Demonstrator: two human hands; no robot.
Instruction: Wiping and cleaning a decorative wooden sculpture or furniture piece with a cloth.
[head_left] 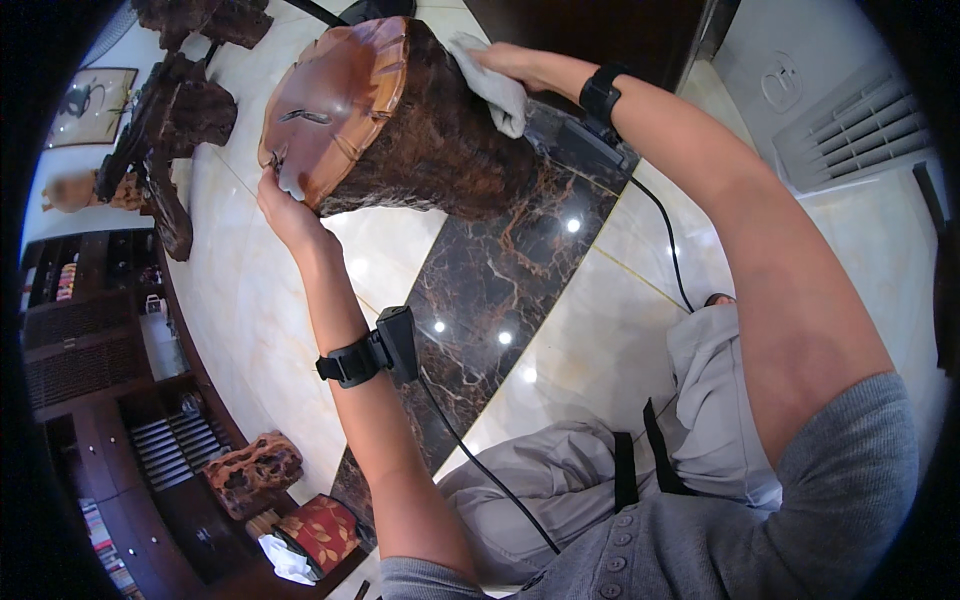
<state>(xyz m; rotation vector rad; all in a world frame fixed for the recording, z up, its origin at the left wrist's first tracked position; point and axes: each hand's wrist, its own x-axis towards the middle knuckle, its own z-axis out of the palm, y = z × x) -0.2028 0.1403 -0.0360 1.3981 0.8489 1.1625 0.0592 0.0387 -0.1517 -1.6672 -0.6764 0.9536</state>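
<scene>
A tree-stump stool with a polished reddish-brown top and dark, rough bark sides stands tilted over the tiled floor. My left hand grips the lower left edge of its top, the fingers partly hidden behind the rim. Against the bark on the right side, my right hand presses a grey cloth; some of its fingers are hidden by the fabric. A black strap with a small dark device sits round each wrist.
Marble tiles with a dark strip run under the stool. Dark gnarled wood stands at the far left, above a dark cabinet. A red tissue box is at lower left, a vented white appliance at upper right. Cables trail from both wrists.
</scene>
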